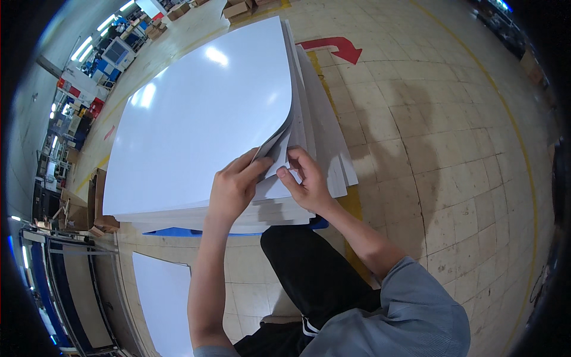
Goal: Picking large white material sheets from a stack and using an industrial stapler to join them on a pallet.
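A tall stack of large white glossy sheets (196, 131) lies in front of me, its near right corner under both hands. My left hand (235, 181) is closed on the lifted corner of the upper sheet or sheets, which curl up and back. How many layers it holds I cannot tell. Just right of it, my right hand (306, 184) is closed, thumb and fingers at the edge of another white sheet (281, 156) beneath the curled part. Lower sheets show unevenly along the right side.
A blue pallet (172, 231) supports the stack. Another white sheet (163, 303) lies lower left on the tiled floor, near a metal-framed rack (80, 291). Cardboard boxes (104, 202) stand left of the stack. A red arrow (336, 47) and yellow lines mark the floor.
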A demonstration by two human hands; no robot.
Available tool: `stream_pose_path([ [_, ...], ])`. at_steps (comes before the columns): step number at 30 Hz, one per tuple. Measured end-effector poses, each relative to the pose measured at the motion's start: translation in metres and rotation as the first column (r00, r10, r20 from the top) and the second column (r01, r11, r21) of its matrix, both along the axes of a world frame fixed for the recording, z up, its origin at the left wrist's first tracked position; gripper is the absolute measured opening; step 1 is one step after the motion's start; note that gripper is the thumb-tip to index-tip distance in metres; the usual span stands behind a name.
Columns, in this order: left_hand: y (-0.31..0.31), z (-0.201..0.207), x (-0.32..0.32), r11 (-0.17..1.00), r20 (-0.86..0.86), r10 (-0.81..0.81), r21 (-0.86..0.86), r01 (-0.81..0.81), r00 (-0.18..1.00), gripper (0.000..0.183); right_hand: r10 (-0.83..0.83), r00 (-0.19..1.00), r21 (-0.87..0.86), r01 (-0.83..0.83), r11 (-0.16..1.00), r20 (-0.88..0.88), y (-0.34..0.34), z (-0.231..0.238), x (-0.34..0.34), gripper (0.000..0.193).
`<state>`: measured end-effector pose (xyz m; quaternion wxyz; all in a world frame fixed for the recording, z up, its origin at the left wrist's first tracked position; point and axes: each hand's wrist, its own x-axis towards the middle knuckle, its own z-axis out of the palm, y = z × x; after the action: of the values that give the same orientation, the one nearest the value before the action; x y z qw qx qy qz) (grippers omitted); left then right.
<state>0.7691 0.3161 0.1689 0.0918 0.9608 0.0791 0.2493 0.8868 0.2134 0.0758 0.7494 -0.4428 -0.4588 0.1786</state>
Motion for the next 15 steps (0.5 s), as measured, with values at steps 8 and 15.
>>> stream_pose_path([
  [8,-0.003,-0.02,-0.001,0.971,0.126,0.012,0.234,-0.042,0.992,0.013,-0.029,0.998,-0.01,0.029,1.0,0.059,-0.002,-0.007,-0.001,0.026],
  [15,-0.005,-0.019,0.003,0.958,0.205,-0.015,0.282,-0.045,0.979,0.017,-0.044,0.997,0.003,0.044,0.999,0.063,-0.001,-0.006,-0.001,0.026],
])
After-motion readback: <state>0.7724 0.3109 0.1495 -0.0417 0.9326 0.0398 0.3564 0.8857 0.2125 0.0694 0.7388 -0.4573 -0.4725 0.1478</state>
